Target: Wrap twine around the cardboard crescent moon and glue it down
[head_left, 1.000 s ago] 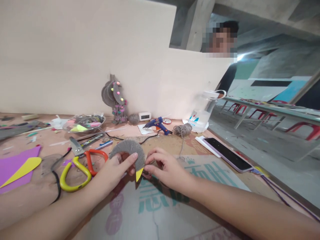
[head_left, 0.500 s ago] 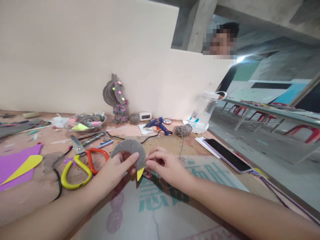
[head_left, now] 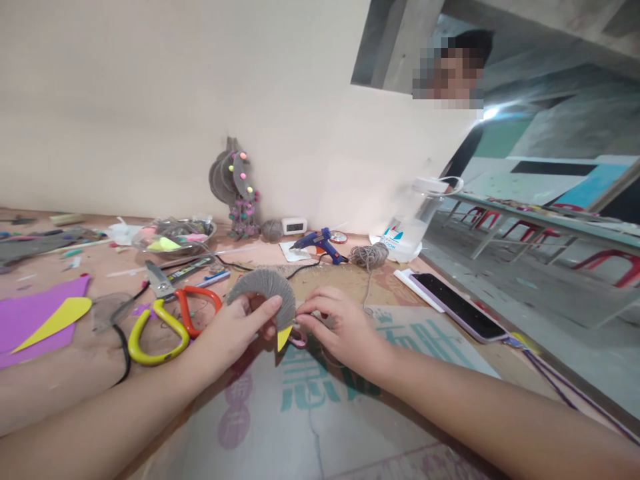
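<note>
My left hand (head_left: pixel 253 320) grips a crescent (head_left: pixel 267 287) wound closely in grey yarn, thumb on its near face. A bare yellow tip (head_left: pixel 283 337) sticks out at the crescent's lower end. Close to that end, my right hand (head_left: pixel 335 327) pinches what looks like the grey yarn, though the thin strand is hard to see between the fingers. Behind the right hand lies a loose ball of grey yarn (head_left: pixel 369 254), from which a strand trails toward me. Partly hidden under the hands is a small pink loop handle (head_left: pixel 299 339).
Scissors (head_left: pixel 159 333) with yellow and orange handles lie left, near purple sheet (head_left: pixel 37 327) and a yellow cut piece (head_left: pixel 57 322). Behind are a blue glue gun (head_left: pixel 323 244), a bowl of scraps (head_left: pixel 175 237), and a clear jug (head_left: pixel 407 223). A phone (head_left: pixel 457 307) lies right; a person stands beyond the panel.
The whole view has shifted slightly, with things appearing a little further right and higher. Both hands keep nearly the same hold at the crescent; the right fingers have moved only slightly.
</note>
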`<state>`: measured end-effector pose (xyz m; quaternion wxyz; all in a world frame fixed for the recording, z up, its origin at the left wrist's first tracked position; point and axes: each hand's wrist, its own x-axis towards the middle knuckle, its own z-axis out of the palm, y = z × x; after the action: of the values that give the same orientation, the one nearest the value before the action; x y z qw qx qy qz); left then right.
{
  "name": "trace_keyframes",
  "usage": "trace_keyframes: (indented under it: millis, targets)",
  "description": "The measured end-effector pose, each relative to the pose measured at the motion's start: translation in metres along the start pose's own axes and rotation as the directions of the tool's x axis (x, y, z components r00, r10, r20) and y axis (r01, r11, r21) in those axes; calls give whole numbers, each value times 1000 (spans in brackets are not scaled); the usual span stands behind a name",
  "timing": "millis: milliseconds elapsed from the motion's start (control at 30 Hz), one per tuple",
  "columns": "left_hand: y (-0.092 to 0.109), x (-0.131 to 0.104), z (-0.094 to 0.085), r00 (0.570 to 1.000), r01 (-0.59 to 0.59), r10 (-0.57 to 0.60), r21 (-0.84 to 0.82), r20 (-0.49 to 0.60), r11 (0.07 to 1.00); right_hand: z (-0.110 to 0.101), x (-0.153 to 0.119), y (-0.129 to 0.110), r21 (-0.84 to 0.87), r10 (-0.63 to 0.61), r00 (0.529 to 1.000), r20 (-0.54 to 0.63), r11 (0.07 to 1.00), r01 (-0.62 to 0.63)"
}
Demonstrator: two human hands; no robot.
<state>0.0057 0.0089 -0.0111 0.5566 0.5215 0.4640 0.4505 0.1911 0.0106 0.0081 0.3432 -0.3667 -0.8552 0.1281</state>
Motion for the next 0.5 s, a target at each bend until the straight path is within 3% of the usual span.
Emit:
trace_keyframes:
  millis: [267,500]
  targets:
    - [3,-1,0,999,24,-22,40,-42,999,1,-1,-1,-74,-32,999,-4,997,32]
    - [0,-1,-1,994,-41,57,160,-94,986,0,-2,-2,-94,-99,995,3,991,99]
